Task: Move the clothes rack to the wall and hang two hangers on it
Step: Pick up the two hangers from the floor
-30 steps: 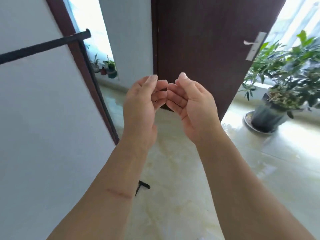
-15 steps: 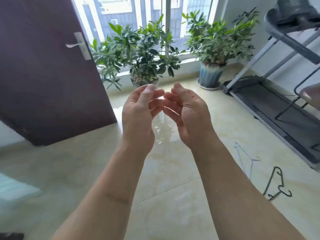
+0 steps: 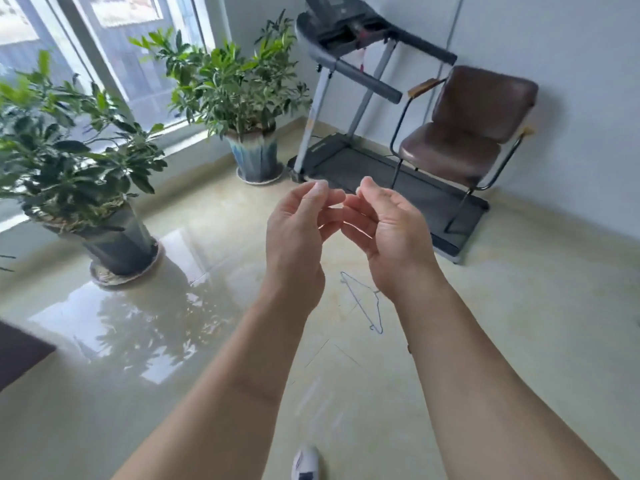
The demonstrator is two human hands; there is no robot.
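My left hand [image 3: 298, 233] and my right hand [image 3: 384, 230] are raised side by side in the middle of the view, palms facing each other, fingers loosely curled and apart, holding nothing. A thin pale blue wire hanger [image 3: 363, 301] lies flat on the glossy beige floor just below and beyond my right wrist, partly hidden by it. No second hanger shows; it may be behind my right forearm. The clothes rack is out of view.
A treadmill [image 3: 349, 74] stands against the far wall, with a brown padded chair [image 3: 464, 133] on its deck. Two potted plants sit by the window, one at left [image 3: 79, 174], one further back [image 3: 242, 98]. A dark door edge [image 3: 17, 355] shows at left. My shoe [image 3: 306, 462] is at the bottom.
The view has swung right, from the rack and door at the wall, past the plants, to the treadmill corner. My hands have stayed raised and empty, parting slightly. The black hanger has dropped from sight.
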